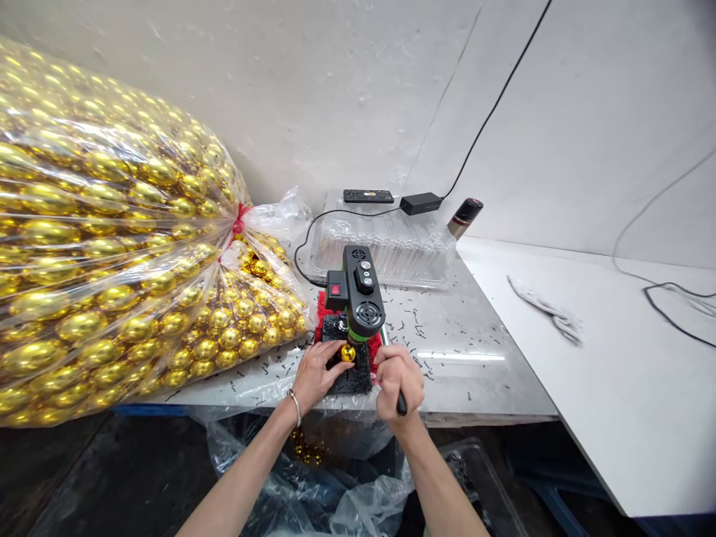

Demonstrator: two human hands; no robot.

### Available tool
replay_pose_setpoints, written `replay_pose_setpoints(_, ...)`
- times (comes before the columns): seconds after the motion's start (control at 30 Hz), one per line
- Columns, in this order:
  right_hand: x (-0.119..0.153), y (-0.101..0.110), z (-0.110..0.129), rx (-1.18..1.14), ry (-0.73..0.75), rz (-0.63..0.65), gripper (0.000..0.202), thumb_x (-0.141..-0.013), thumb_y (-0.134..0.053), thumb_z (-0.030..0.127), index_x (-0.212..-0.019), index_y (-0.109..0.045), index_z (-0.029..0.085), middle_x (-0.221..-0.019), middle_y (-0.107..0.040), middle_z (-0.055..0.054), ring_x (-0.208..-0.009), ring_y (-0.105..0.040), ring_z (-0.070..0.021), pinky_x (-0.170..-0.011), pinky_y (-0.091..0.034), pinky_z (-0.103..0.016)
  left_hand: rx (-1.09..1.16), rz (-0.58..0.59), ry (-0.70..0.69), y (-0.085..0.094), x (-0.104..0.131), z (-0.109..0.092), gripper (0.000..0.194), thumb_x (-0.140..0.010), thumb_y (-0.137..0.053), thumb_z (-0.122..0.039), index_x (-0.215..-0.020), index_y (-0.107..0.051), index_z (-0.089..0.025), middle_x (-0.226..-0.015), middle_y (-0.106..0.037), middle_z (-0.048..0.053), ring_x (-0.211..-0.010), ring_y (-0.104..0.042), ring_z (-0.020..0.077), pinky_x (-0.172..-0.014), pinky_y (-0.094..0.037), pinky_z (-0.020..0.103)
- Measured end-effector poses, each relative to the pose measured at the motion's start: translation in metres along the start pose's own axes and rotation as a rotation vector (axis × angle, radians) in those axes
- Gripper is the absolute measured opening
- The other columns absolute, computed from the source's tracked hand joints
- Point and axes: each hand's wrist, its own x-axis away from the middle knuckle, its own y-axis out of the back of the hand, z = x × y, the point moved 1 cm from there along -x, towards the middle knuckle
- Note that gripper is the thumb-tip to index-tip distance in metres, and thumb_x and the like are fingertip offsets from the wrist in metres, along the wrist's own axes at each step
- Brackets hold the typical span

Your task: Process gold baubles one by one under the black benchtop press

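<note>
My left hand [318,371] pinches a small shiny gold ball [347,353] between thumb and fingers, just below the head of a black device [363,291] with a red switch. Under the ball lies a black pad [352,380], with red fuzzy material [375,356] showing at its sides. To the right of the pad, my right hand [399,380] is wrapped round a black handle [401,404], whose end sticks out below the fist. A bracelet circles my left wrist.
Large clear bags of gold balls [112,283] fill the left. Behind the device are a clear plastic tray [385,257], a power adapter [421,203] and a spray can [465,218]. A glove [545,307] lies on the right table. Plastic bags hang below the front edge.
</note>
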Motion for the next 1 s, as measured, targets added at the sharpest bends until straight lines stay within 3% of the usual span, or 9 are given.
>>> replay_pose_setpoints(0.17, -0.032, 0.010, 0.019, -0.049, -0.092, 0.026, 0.028, -0.087, -0.036, 0.005, -0.065, -0.043, 0.020, -0.063, -0.048, 0.000, -0.064, -0.051, -0.0124, -0.058, -0.039, -0.028, 0.040, -0.055, -0.026, 0.011, 0.036, -0.012, 0.037, -0.085, -0.061, -0.039, -0.117, -0.060, -0.020, -0.111, -0.069, 0.010, -0.101, -0.064, 0.0237, -0.088, -0.051, 0.040)
replay_pose_setpoints(0.3, -0.024, 0.006, 0.015, -0.052, -0.058, 0.004, 0.026, -0.086, -0.036, 0.004, -0.067, -0.045, 0.019, -0.063, -0.048, 0.000, -0.066, -0.052, -0.0129, -0.059, -0.040, -0.028, -0.027, 0.019, -0.172, 0.015, 0.083, -0.022, 0.048, -0.086, -0.058, -0.044, -0.129, -0.053, -0.023, -0.120, -0.065, 0.011, -0.108, -0.062, 0.0235, -0.091, -0.052, 0.039)
replay_pose_setpoints(0.37, -0.018, 0.004, 0.012, -0.050, -0.042, -0.002, 0.026, -0.086, -0.036, 0.003, -0.067, -0.044, 0.019, -0.062, -0.047, 0.001, -0.067, -0.052, -0.0132, -0.059, -0.040, -0.028, -0.068, -0.009, -0.201, 0.020, 0.086, -0.024, 0.055, -0.083, -0.059, -0.051, -0.130, -0.053, -0.022, -0.118, -0.065, 0.012, -0.106, -0.062, 0.0244, -0.088, -0.053, 0.038)
replay_pose_setpoints(0.53, -0.016, 0.002, 0.011, -0.049, -0.015, -0.019, 0.027, -0.085, -0.037, 0.002, -0.066, -0.044, 0.019, -0.061, -0.046, 0.001, -0.065, -0.052, -0.0129, -0.057, -0.039, -0.027, -0.291, -0.316, -0.139, 0.070, 0.010, -0.012, 0.032, -0.095, -0.042, -0.032, -0.109, -0.065, -0.014, -0.111, -0.066, 0.014, -0.109, -0.058, 0.0241, -0.095, -0.047, 0.040)
replay_pose_setpoints(0.6, -0.016, 0.002, 0.011, -0.044, -0.002, -0.019, 0.027, -0.084, -0.037, 0.001, -0.066, -0.044, 0.019, -0.062, -0.046, 0.001, -0.066, -0.052, -0.0128, -0.057, -0.039, -0.026, -0.466, -0.328, -0.003, 0.099, -0.033, -0.003, 0.033, -0.095, -0.038, -0.024, -0.106, -0.066, -0.011, -0.116, -0.064, 0.017, -0.113, -0.055, 0.0270, -0.100, -0.042, 0.044)
replay_pose_setpoints(0.7, -0.014, 0.002, 0.010, -0.032, -0.002, -0.009, 0.026, -0.084, -0.037, 0.000, -0.066, -0.044, 0.019, -0.063, -0.047, 0.001, -0.067, -0.052, -0.0124, -0.058, -0.040, -0.026, -0.647, 0.014, 0.222, 0.132, -0.085, 0.015, 0.032, -0.091, -0.038, -0.018, -0.095, -0.068, -0.008, -0.105, -0.066, 0.022, -0.108, -0.057, 0.0326, -0.095, -0.040, 0.048)
replay_pose_setpoints(0.77, -0.012, 0.002, 0.009, -0.031, -0.006, -0.010, 0.026, -0.084, -0.037, 0.001, -0.066, -0.044, 0.019, -0.062, -0.047, 0.001, -0.067, -0.052, -0.0122, -0.058, -0.040, -0.026, -0.633, 0.168, 0.248, 0.142, -0.107, 0.026, 0.022, -0.086, -0.051, -0.020, -0.087, -0.070, -0.010, -0.097, -0.069, 0.020, -0.101, -0.061, 0.0321, -0.091, -0.043, 0.044)
replay_pose_setpoints(0.9, -0.011, 0.001, 0.009, -0.025, -0.002, -0.027, 0.027, -0.084, -0.037, 0.002, -0.065, -0.045, 0.019, -0.061, -0.047, 0.001, -0.066, -0.053, -0.0127, -0.057, -0.040, -0.026, -0.501, 0.369, 0.227, 0.134, -0.129, 0.044, 0.018, -0.064, -0.077, -0.032, -0.071, -0.070, -0.017, -0.072, -0.071, 0.004, -0.075, -0.064, 0.0200, -0.075, -0.047, 0.026)
replay_pose_setpoints(1.0, -0.012, 0.001, 0.008, -0.019, -0.001, -0.021, 0.027, -0.084, -0.037, 0.003, -0.065, -0.045, 0.019, -0.061, -0.048, 0.000, -0.066, -0.053, -0.0132, -0.056, -0.040, -0.026, -0.413, 0.439, 0.221, 0.118, -0.134, 0.053, 0.022, -0.063, -0.078, -0.033, -0.060, -0.065, -0.016, -0.050, -0.060, -0.002, -0.060, -0.057, 0.0136, -0.068, -0.045, 0.021)
